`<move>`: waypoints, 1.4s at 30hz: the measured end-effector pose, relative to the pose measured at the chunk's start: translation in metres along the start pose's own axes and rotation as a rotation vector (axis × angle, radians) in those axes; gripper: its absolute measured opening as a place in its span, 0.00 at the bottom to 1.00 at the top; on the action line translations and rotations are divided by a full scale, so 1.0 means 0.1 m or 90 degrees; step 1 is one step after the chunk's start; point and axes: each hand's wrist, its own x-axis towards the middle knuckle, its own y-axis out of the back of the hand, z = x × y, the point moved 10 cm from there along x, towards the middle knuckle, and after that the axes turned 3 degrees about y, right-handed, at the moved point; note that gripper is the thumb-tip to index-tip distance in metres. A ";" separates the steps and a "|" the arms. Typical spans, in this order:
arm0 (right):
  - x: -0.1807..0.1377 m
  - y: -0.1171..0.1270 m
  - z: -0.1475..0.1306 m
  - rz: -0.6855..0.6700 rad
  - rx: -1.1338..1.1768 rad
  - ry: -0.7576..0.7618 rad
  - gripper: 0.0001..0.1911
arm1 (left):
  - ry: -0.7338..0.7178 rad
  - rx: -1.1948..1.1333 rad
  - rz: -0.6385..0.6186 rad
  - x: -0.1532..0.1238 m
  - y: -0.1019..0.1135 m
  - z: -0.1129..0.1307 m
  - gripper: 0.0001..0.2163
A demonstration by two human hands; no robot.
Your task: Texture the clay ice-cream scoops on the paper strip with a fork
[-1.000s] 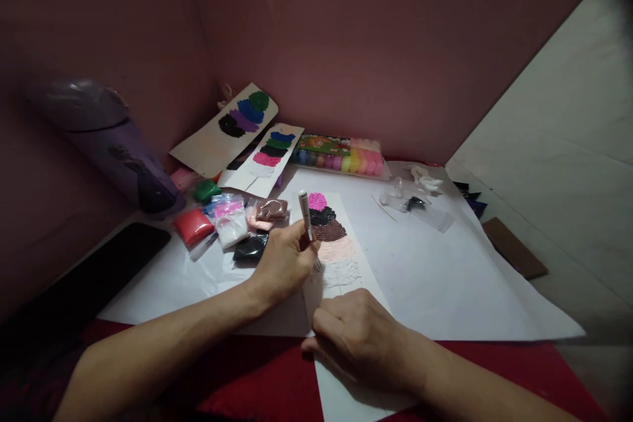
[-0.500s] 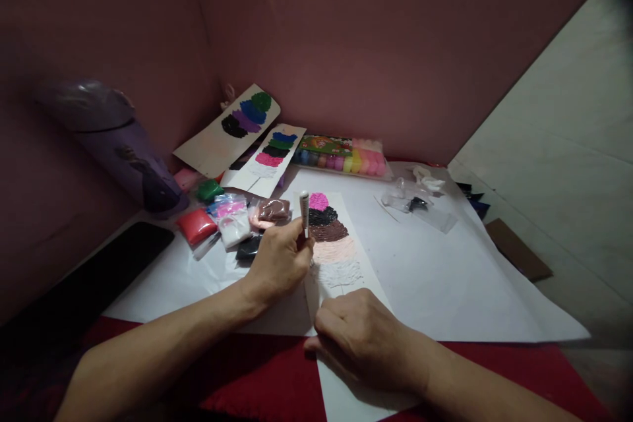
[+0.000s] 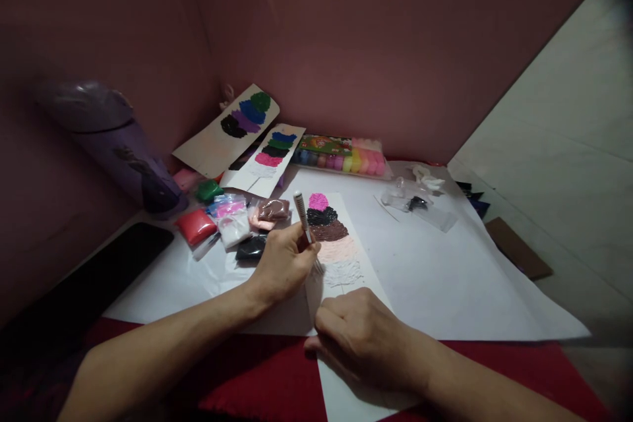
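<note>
My left hand is closed round a thin white tool, held upright like a pen. Its tip rests at the left edge of a long white card. That card carries stacked patches of clay: pink, black, brown, peach and white. My right hand lies knuckles up on the card's near part, fingers curled and pressed down on it. Whether anything is inside the right hand stays hidden.
Small packets of coloured clay lie left of the card. Two finished cards lean at the wall beside a box of clay tubs. A purple container, a dark phone, plastic wrappers and a brown card surround the white sheet.
The tool's top has tilted slightly left and back, and the left hand has shifted a little along the card's edge. The right hand has stayed in place.
</note>
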 end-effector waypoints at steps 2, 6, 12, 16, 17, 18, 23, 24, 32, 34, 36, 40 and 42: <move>0.00 0.00 0.00 0.004 0.006 -0.001 0.13 | 0.004 0.000 -0.006 0.00 -0.01 -0.03 0.03; -0.01 0.00 0.01 0.011 0.010 -0.004 0.14 | -0.006 0.022 0.003 0.01 0.02 0.00 0.03; 0.00 0.00 0.01 0.008 0.012 -0.001 0.13 | -0.034 0.099 0.014 0.01 0.07 0.11 0.05; 0.00 0.01 0.01 0.011 0.008 -0.005 0.13 | -0.044 0.142 0.026 0.01 0.12 0.16 0.06; 0.00 0.01 0.01 0.011 0.008 -0.006 0.13 | -0.045 0.147 0.034 0.01 0.14 0.16 0.06; 0.00 0.01 0.01 0.011 0.006 -0.007 0.13 | -0.047 0.148 0.043 0.01 0.15 0.17 0.06; 0.00 0.01 0.00 0.012 0.002 -0.002 0.14 | -0.043 0.039 0.031 -0.01 0.11 0.15 0.06; 0.00 0.01 0.00 0.010 0.002 -0.002 0.14 | -0.027 0.009 0.022 -0.02 0.08 0.12 0.06; -0.02 -0.01 0.01 0.005 -0.008 -0.002 0.14 | 0.076 -0.086 -0.062 -0.10 -0.16 -0.06 0.06; -0.02 -0.01 0.01 0.006 -0.007 0.000 0.14 | 0.063 -0.080 -0.066 -0.09 -0.16 -0.04 0.05; -0.02 -0.01 0.01 0.007 -0.007 0.000 0.14 | 0.045 -0.071 -0.062 -0.08 -0.14 0.00 0.05; -0.01 0.01 0.01 0.018 -0.006 0.001 0.14 | 0.021 -0.051 -0.049 -0.07 -0.09 0.02 0.05; -0.01 0.01 0.01 0.020 -0.004 0.000 0.15 | 0.008 -0.037 -0.045 -0.06 -0.07 0.03 0.05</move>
